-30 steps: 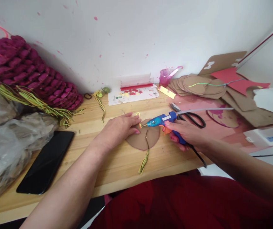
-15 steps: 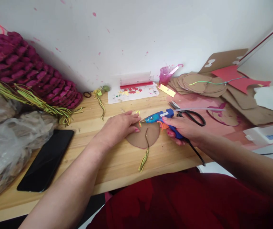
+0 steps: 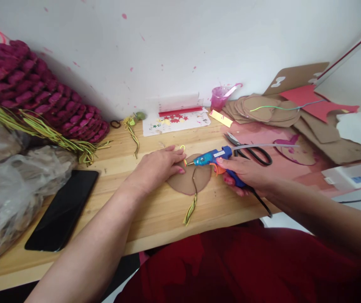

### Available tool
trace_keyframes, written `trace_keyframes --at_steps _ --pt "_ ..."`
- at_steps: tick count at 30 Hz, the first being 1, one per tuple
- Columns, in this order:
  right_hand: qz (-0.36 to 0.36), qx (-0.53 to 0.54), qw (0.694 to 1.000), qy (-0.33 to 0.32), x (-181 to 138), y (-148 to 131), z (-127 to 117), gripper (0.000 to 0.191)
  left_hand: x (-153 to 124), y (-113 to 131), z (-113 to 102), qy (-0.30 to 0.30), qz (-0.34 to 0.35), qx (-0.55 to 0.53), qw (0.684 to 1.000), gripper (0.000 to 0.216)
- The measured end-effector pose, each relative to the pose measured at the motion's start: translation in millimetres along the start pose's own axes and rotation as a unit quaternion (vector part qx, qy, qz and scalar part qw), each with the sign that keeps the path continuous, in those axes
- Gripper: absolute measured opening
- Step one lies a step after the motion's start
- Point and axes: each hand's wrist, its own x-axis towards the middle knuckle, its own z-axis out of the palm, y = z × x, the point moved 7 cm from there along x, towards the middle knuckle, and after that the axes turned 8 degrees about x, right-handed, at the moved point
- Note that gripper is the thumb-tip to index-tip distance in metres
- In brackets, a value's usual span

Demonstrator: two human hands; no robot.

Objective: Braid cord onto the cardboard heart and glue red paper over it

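Observation:
A brown cardboard disc [image 3: 188, 181] lies on the wooden table [image 3: 155, 219], with a yellow-green string tassel [image 3: 191, 210] running down across it. My left hand [image 3: 158, 168] rests flat on the disc's left part, fingers stretched out beside a small yellow and orange loop [image 3: 183, 150]. My right hand [image 3: 246, 172] is closed round the handle of a blue hot glue gun [image 3: 213, 158]. Its nozzle points left at the disc's top edge, close to my left fingertips.
Black scissors [image 3: 251, 151] lie behind the glue gun. Cardboard discs [image 3: 262, 110], red paper and a pink cup [image 3: 218, 97] stand at the back right. A black phone [image 3: 62, 208], plastic bags and stacked magenta craft pieces [image 3: 41, 101] fill the left. A star sticker sheet [image 3: 175, 120] lies by the wall.
The glue gun's nozzle shifted slightly along the disc's top edge, dipping left and then back. My left hand stayed in place on the disc.

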Motion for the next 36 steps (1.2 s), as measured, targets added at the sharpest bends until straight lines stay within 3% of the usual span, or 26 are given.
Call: trace_keyframes --at_steps 22,36 --pt "-0.048 -0.036 0.998 0.007 10.2 -20.1 3.6 0.021 1.6 0.6 0.2 -0.001 0.008 -0.008 1.000 0.044" --pt "-0.007 -0.020 1.000 0.006 3.4 -4.9 1.6 0.023 0.3 0.0 0.9 0.002 0.007 0.006 1.000 0.038"
